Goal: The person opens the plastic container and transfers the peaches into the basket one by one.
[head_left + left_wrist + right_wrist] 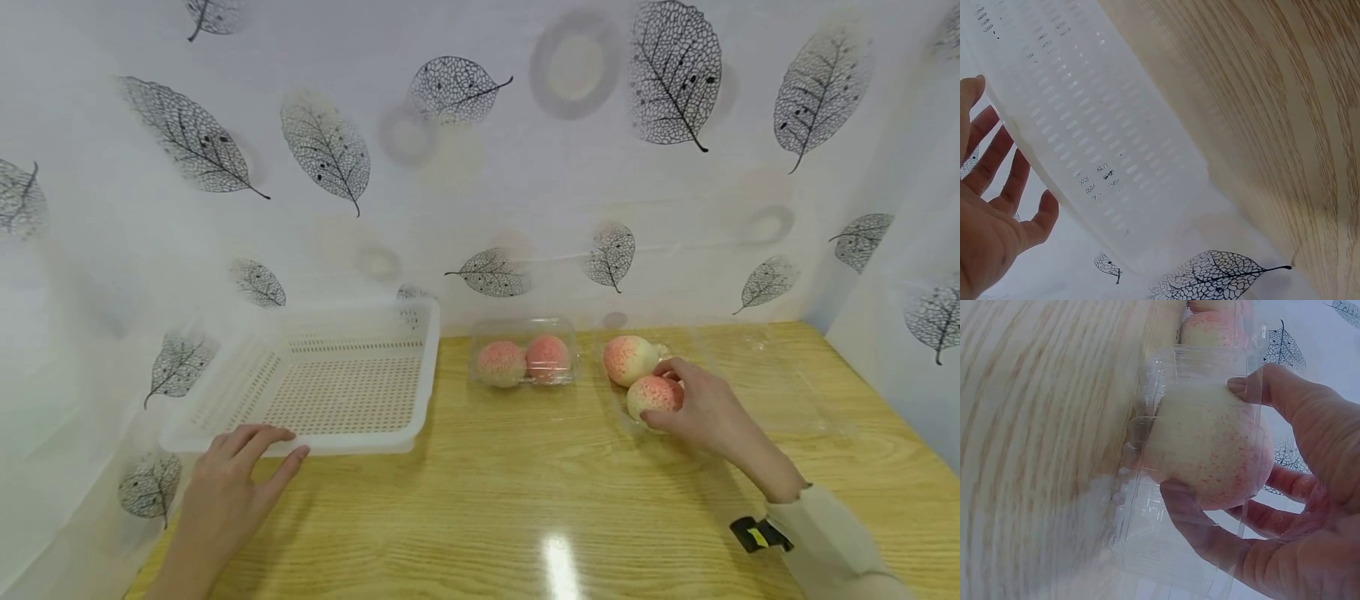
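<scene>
White cloth with dark leaf prints hangs behind a yellow wood-grain table. At right of the frame, I see the right hand gripping a round pink-and-cream peach in an open clear plastic box. At lower left, the left hand, fingers loosely spread, is at the white rectangular plastic basket; touching, I cannot tell.
</scene>
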Available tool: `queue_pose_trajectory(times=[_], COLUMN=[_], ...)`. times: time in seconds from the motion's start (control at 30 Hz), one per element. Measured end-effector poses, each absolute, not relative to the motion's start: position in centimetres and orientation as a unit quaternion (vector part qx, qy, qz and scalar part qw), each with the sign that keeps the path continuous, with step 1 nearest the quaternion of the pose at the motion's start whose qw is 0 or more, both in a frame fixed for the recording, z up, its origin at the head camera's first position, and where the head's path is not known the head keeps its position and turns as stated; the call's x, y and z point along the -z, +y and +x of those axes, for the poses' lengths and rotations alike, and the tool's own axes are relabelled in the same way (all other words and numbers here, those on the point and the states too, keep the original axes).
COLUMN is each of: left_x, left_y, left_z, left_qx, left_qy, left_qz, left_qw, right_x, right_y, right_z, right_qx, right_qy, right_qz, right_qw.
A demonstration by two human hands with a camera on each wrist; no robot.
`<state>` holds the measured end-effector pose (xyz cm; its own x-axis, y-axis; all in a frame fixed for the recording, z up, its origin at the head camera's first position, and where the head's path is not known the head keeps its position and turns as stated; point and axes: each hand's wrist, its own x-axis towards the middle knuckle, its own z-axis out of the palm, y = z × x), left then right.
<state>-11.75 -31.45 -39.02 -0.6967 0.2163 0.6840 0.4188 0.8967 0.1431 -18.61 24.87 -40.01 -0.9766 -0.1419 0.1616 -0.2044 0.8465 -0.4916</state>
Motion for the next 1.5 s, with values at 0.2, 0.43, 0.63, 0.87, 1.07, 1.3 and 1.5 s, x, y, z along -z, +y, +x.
queue_pose_trajectory(times=[0.2,0.43,0.63,0.87,1.07,1.3,1.5], left_x=[39.2,39.4,39.5,39.6,39.7,39.8,39.6], left_y=[-31.5,-31.5,-31.6,-32.1,-32.4,-32.8,-32.9], left_z=[-11.9,-11.8,-11.5,-11.6,-11.8,-11.9,-12.0], left_qx=[0.139,0.107,0.108,0.102,0.109,0.116,0.111], left_qy=[-0.907,-0.907,-0.914,-0.915,-0.907,-0.903,-0.902], left_qz=[-0.181,-0.153,-0.131,-0.13,-0.128,-0.123,-0.134], left_qw=[0.354,0.376,0.368,0.367,0.387,0.396,0.395], right_x=[40.1,40.1,39.9,39.8,39.4,39.2,39.0], right_y=[25.0,25.0,24.9,24.9,24.4,23.8,23.3], right_z=[-18.4,-18.1,-17.7,-17.5,-17.2,-17.1,-17.1], right_qx=[-0.262,-0.269,-0.296,-0.309,-0.321,-0.328,-0.34], right_qy=[-0.958,-0.956,-0.947,-0.938,-0.93,-0.921,-0.912], right_qz=[0.088,0.079,0.067,0.074,0.072,0.073,0.079], right_qw=[0.078,0.09,0.102,0.14,0.166,0.198,0.217])
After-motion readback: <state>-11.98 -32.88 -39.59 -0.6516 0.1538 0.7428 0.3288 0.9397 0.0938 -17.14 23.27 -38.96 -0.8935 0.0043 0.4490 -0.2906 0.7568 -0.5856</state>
